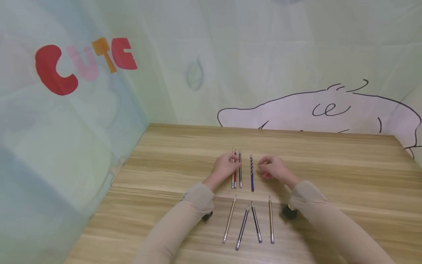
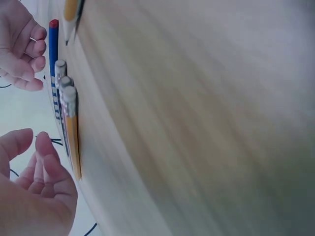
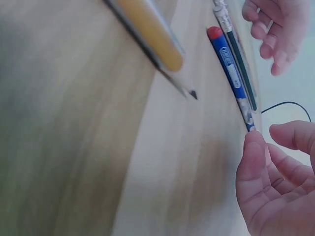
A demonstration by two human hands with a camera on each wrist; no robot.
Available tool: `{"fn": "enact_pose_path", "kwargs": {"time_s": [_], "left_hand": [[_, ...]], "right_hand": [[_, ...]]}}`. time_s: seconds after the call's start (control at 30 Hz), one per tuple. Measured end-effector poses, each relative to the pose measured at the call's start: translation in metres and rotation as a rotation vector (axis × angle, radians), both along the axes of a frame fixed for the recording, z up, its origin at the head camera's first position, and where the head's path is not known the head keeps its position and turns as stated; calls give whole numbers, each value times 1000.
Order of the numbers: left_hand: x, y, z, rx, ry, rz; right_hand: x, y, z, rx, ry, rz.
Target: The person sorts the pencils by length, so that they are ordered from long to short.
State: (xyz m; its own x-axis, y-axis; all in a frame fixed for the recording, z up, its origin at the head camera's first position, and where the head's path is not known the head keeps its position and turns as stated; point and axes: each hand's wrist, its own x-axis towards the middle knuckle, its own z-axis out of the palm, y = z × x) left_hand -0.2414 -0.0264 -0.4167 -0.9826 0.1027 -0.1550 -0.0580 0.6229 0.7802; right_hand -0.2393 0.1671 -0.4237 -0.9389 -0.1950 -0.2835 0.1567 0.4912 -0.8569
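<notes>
My left hand [image 1: 226, 165] hovers over or touches a close group of pencils; contact is unclear. The group has a yellowish pencil [image 1: 232, 180], a red pencil [image 1: 235, 179] and a black pencil [image 1: 240, 178], erasers toward me. In the left wrist view its thumb and fingers are apart, with nothing between them. A blue patterned pencil [image 1: 252, 176] with a red end lies right of that group. Just right of it is my right hand [image 1: 273, 167], fingers loosely bent, thumb apart. In the right wrist view a fingertip overlaps the blue pencil's far end; nothing is gripped.
Nearer to me several more pencils lie spread out: a gold pencil [image 1: 229, 220], two dark pencils [image 1: 243, 227] angled together at their tips, and another gold pencil [image 1: 271, 222]. The wooden table [image 1: 356, 176] meets a printed cloth backdrop [image 1: 263, 66] behind and at left.
</notes>
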Motion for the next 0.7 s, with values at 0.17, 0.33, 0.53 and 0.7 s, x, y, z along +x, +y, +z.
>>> {"fn": "enact_pose_path", "kwargs": {"time_s": [0.17,0.33,0.53,0.7], "left_hand": [[3,-9,0,47,-20,-22],[6,-13,3,61,-43,-24],[11,-17,3,53,-61,-42],[15,-21,3,61,-54,-67]], "right_hand": [[4,6,5,-43,8,17],[9,9,11,-34,20,49],[16,12,16,-31,43,73],[22,16,16,-65,40,89]]}}
